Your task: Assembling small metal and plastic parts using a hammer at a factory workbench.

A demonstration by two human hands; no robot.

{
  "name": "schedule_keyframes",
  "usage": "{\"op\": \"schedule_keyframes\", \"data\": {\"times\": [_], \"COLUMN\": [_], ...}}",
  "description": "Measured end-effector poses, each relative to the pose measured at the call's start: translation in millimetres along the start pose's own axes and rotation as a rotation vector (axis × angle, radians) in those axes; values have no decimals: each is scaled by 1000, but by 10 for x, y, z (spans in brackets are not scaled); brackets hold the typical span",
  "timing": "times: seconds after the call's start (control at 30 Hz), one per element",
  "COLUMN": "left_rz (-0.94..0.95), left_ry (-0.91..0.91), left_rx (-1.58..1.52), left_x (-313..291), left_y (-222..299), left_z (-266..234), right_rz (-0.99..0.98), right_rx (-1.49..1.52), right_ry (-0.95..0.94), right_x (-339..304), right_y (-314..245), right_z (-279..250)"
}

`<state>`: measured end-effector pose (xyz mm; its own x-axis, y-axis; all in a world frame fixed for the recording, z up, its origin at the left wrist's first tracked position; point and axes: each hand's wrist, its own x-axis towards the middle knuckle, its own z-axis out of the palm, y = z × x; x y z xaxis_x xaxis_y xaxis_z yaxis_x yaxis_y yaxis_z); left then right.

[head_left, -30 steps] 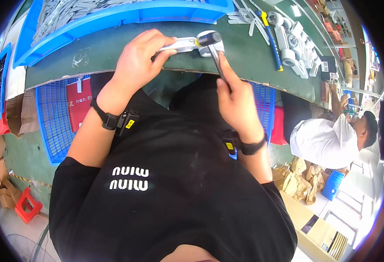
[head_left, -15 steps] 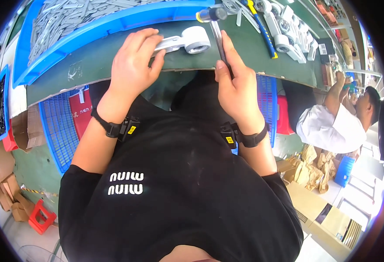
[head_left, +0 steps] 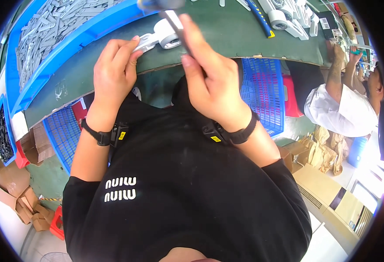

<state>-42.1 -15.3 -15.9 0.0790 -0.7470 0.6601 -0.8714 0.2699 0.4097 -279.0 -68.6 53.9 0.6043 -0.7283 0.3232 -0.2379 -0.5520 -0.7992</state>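
Observation:
My left hand (head_left: 115, 67) pinches the narrow arm of a white part with a round, cup-like end (head_left: 166, 34), which rests on the green bench top near its front edge. In my right hand (head_left: 214, 78) is a hammer (head_left: 174, 22), gripped by its dark handle with the thumb and forefinger along it. The hammer's head is blurred and raised at the top edge of the view, above and in front of the white part. It partly hides the part's round end.
A blue tray (head_left: 80, 43) of many flat grey pieces stands at the far left of the green bench (head_left: 227, 32). To the right lie a blue-and-yellow tool handle (head_left: 260, 17) and several white parts (head_left: 283, 17). Blue crates (head_left: 264, 94) sit below the bench; a person in white (head_left: 338, 109) works at right.
The hammer has swung up and left with my right hand, its head now blurred. The view has shifted, and my left hand still holds the white part.

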Motion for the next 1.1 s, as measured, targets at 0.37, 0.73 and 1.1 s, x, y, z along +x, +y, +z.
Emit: {"op": "schedule_keyframes", "data": {"times": [0.37, 0.73, 1.1], "left_rz": [21, 20, 12], "left_ry": [14, 10, 15], "left_rx": [16, 14, 26], "left_x": [26, -6, -26], "left_y": [33, 12, 0], "left_z": [31, 22, 10], "right_rz": [-146, 91, -42], "right_rx": [-54, -292, 108], "right_ry": [251, -194, 228], "right_x": [-91, -157, -211], "right_y": [-62, -10, -177], "right_z": [-90, -146, -126]}}
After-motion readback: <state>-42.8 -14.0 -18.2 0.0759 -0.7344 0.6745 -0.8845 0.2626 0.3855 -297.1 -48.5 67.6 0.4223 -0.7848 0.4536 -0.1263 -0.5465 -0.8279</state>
